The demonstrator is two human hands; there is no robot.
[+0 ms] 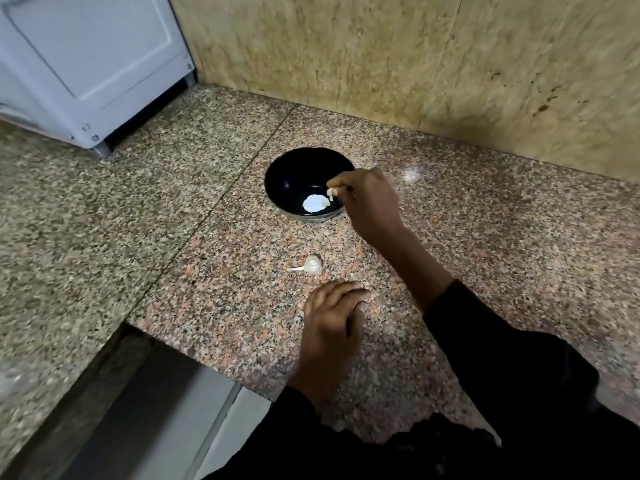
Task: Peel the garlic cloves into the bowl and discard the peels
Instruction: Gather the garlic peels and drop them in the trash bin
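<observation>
Speckled granite counter (pixel 485 237); white appliance (pixel 86 57); stone wall (pixel 381 57)

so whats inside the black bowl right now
The black bowl shows a bright white patch at its bottom, likely glare, so I cannot tell what lies there. The right hand pinches a small white piece over the rim and hides the bowl's right edge.

The counter (pixel 242 306) is polished speckled granite (it mirrors a light), the bowl (pixel 294 171) glossy black, the garlic (pixel 311 265) papery.

Bowl (pixel 304 178) on counter (pixel 485 237) near wall (pixel 381 57), garlic bulb (pixel 310 265) before it, appliance (pixel 86 64) far left.
</observation>
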